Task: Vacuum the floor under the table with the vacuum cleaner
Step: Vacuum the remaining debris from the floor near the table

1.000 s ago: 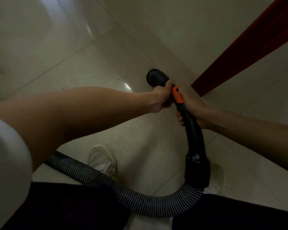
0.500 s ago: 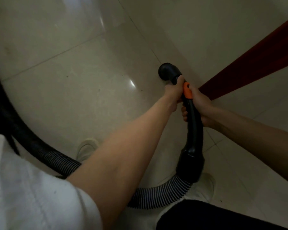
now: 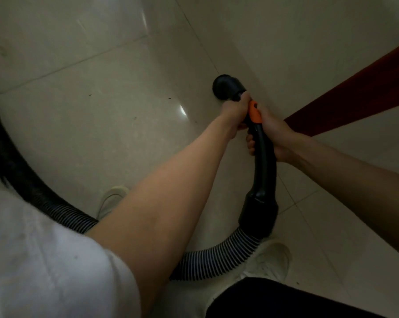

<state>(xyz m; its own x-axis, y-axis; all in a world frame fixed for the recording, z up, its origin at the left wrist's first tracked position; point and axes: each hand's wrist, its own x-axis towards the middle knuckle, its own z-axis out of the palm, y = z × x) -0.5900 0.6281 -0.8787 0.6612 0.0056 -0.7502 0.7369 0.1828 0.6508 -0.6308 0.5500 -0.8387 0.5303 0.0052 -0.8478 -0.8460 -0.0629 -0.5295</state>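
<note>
Left hand [image 3: 235, 112], right hand [image 3: 275, 136] grip vacuum handle [image 3: 262, 154].

No text, label, brand, number or sign can be read anywhere in the frame.

An indoor room — likely a home or office, which cannot be told — is suggested by glossy pale floor tiles [image 3: 106, 106] beneath the grip and a dark red table leg [image 3: 354, 95] just right of it.
</note>
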